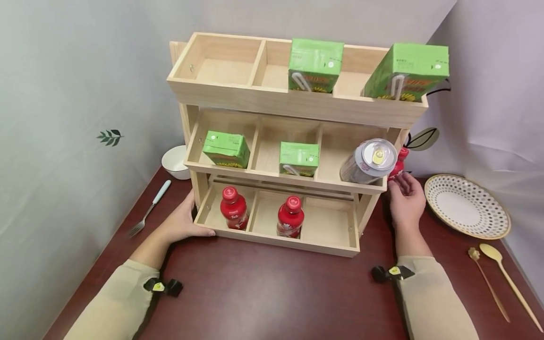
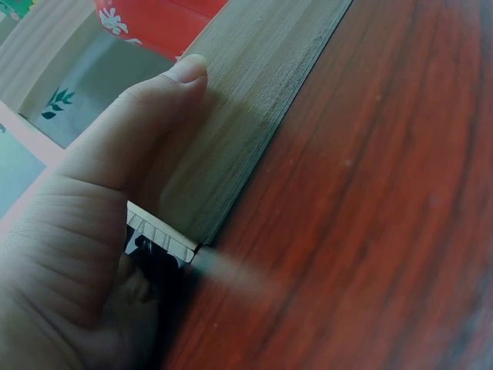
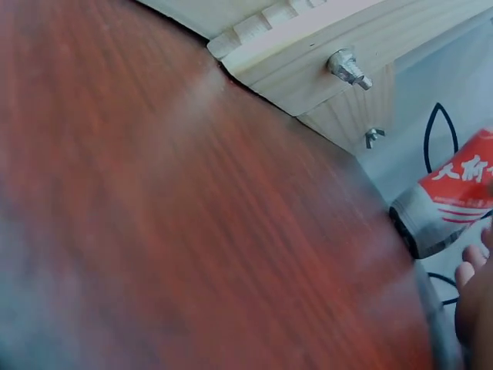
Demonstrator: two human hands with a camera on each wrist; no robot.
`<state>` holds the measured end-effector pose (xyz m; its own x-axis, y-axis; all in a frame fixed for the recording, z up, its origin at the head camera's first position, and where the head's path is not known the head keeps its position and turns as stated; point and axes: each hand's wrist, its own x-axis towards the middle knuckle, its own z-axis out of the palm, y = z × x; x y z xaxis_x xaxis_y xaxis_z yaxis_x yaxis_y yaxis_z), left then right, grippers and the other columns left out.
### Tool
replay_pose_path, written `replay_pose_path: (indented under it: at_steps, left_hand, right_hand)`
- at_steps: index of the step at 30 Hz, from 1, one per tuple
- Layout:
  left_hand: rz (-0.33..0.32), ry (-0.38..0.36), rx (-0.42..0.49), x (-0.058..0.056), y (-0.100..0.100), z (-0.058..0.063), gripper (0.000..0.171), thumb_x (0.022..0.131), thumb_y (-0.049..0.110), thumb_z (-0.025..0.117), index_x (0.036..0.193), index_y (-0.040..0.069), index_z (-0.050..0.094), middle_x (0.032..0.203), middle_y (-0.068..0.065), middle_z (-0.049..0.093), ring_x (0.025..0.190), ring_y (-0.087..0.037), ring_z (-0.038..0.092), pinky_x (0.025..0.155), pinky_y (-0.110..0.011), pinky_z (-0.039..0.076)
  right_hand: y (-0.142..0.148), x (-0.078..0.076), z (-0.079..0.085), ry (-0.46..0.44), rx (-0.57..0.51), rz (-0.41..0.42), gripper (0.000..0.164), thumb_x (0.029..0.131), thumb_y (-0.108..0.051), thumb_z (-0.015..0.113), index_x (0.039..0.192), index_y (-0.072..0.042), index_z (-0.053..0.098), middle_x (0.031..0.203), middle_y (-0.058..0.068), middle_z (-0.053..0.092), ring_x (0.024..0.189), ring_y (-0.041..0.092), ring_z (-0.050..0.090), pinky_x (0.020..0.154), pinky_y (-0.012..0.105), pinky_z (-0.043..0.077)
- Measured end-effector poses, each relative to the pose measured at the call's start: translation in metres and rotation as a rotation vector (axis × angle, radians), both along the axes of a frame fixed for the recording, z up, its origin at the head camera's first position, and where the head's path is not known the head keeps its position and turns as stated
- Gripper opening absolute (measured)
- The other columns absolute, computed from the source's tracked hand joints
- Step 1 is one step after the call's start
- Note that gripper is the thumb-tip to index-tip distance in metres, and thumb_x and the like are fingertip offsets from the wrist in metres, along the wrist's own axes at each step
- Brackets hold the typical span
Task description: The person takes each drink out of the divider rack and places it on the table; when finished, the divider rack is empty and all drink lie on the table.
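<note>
Right of the wooden rack (image 1: 297, 106), our right hand (image 1: 409, 197) is curled round a red bottle (image 1: 400, 163); our left hand (image 1: 187, 221) grips the rack's left end. Probably we're taking hold; lifting calls for clearance.

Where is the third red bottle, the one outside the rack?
In the head view, the red bottle is by the wooden rack's right end, at the right hand, partly behind the silver can.
</note>
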<state>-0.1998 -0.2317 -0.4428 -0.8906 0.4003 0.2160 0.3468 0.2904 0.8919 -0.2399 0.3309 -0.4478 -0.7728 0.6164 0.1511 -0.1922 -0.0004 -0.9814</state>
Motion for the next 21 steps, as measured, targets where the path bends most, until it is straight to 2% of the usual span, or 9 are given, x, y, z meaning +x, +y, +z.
replay_pose_path:
  at_steps: [4,7,9,12,15,21]
  left_hand:
    - [0.002,0.005,-0.002,0.001,0.001,0.000,0.127,0.053,0.006,0.095,0.153,0.007,0.017,0.148,-0.015,0.033,0.131,-0.032,0.037,0.101,-0.021,0.032]
    - [0.006,0.009,-0.008,0.001,0.001,0.000,0.127,0.053,0.007,0.095,0.153,0.008,0.017,0.149,-0.013,0.034,0.131,-0.029,0.037,0.102,-0.021,0.032]
    - [0.007,0.009,-0.009,0.001,0.001,0.000,0.127,0.053,0.008,0.095,0.153,0.009,0.017,0.149,-0.012,0.034,0.131,-0.028,0.037,0.102,-0.021,0.032]
    - [0.006,0.008,-0.013,0.001,0.000,0.001,0.127,0.053,0.008,0.095,0.153,0.009,0.017,0.149,-0.011,0.033,0.131,-0.028,0.037,0.101,-0.021,0.033]
    - [0.003,0.009,-0.009,0.001,-0.001,0.000,0.127,0.053,0.008,0.095,0.153,0.009,0.016,0.149,-0.012,0.033,0.131,-0.029,0.036,0.101,-0.021,0.033]
    - [0.004,0.015,-0.016,0.001,0.000,0.000,0.128,0.053,0.009,0.095,0.154,0.010,0.016,0.150,-0.011,0.032,0.131,-0.028,0.036,0.101,-0.021,0.033]
  right_hand:
    - [0.003,0.004,0.018,0.083,-0.183,-0.101,0.052,0.085,0.000,0.068,0.133,-0.005,0.048,0.123,0.015,0.059,0.107,0.019,0.056,0.084,0.021,0.046]
    - [0.006,0.008,0.034,0.133,-0.243,-0.146,0.047,0.085,0.000,0.068,0.127,-0.006,0.049,0.115,0.013,0.057,0.097,0.016,0.055,0.076,0.022,0.047]
    - [0.006,0.011,0.044,0.160,-0.271,-0.146,0.041,0.084,0.001,0.069,0.121,-0.006,0.052,0.109,0.012,0.057,0.093,0.014,0.056,0.072,0.021,0.049]
    - [0.004,0.017,0.057,0.208,-0.299,-0.126,0.033,0.083,0.000,0.071,0.113,-0.003,0.057,0.099,0.011,0.060,0.085,0.017,0.061,0.068,0.023,0.051]
    - [0.000,0.023,0.070,0.275,-0.333,-0.071,0.031,0.081,0.002,0.074,0.109,0.001,0.060,0.094,0.014,0.061,0.079,0.020,0.064,0.067,0.025,0.054]
    - [-0.015,0.039,0.096,0.388,-0.390,0.067,0.037,0.078,0.007,0.075,0.111,0.007,0.060,0.101,0.022,0.064,0.084,0.029,0.067,0.073,0.031,0.055]
